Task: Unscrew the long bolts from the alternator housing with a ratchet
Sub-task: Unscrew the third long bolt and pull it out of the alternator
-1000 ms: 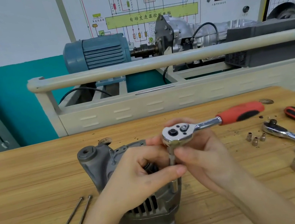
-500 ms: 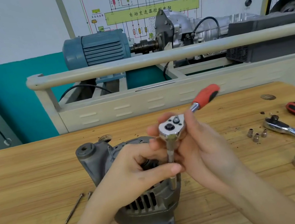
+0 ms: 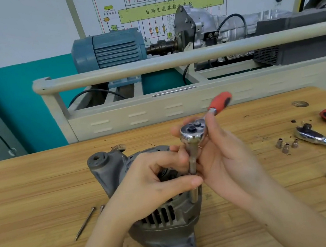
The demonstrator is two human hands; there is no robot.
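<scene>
Right hand (image 3: 225,156) clamps the ratchet (image 3: 193,132) head, handle out at one o'clock, left hand (image 3: 156,180) pinches the extension over the alternator housing (image 3: 153,228) at table centre: keep that socket square on the bolt, short swings.

- Left hand (image 3: 156,180): forearm enters from the lower left; fingers curled, thumb extended rightward and pinching the upright shaft between both hands.
- Right hand (image 3: 223,156): forearm enters from the lower right; palm faces left, fingers (image 3: 210,118) raised and curled round the head atop that shaft.
</scene>
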